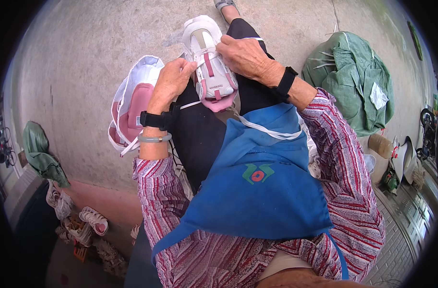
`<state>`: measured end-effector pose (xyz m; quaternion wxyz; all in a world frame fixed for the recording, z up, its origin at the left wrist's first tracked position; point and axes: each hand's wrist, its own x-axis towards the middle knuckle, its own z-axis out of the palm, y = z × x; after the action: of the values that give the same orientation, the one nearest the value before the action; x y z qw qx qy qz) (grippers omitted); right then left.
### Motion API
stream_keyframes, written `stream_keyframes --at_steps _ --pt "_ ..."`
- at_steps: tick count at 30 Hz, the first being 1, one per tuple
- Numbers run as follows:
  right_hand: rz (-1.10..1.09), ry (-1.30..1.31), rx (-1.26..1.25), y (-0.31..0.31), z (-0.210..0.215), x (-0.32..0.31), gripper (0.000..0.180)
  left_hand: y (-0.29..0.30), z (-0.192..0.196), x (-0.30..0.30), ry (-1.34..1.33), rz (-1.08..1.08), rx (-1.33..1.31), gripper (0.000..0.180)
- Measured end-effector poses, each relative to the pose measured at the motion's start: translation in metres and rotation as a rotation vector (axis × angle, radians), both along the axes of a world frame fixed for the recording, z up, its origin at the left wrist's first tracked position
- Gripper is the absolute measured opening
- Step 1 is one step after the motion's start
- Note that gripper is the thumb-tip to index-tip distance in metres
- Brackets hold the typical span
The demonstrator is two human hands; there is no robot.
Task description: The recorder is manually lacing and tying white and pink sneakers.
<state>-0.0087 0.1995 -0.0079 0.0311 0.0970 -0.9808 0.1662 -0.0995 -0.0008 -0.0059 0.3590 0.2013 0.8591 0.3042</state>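
A blue apron (257, 192) covers the lap nearest the camera, over a striped shirt (346, 192). Beyond it, on the black-trousered knee, rests a white and pink shoe (209, 67), toe pointing away. The left hand (171, 81) pinches its fingers together at the shoe's left side, where a white lace (190, 104) trails off. The right hand (245, 55) lies curled over the shoe's right side, fingers closed on its upper. A second shoe (132, 103) hangs just beside the left wrist. A green sack (353, 77) lies on the concrete to the right.
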Motion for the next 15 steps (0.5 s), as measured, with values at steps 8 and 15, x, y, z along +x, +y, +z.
stream_keyframes --at_steps 8,15 --pt "0.056 0.061 0.038 -0.001 0.010 -0.002 0.010 -0.004 0.005 -0.011 -0.265 0.074 0.121 0.035" --pt "0.132 0.117 0.129 0.001 0.001 -0.007 0.013 -0.002 0.011 -0.009 -0.439 0.114 0.158 0.032"
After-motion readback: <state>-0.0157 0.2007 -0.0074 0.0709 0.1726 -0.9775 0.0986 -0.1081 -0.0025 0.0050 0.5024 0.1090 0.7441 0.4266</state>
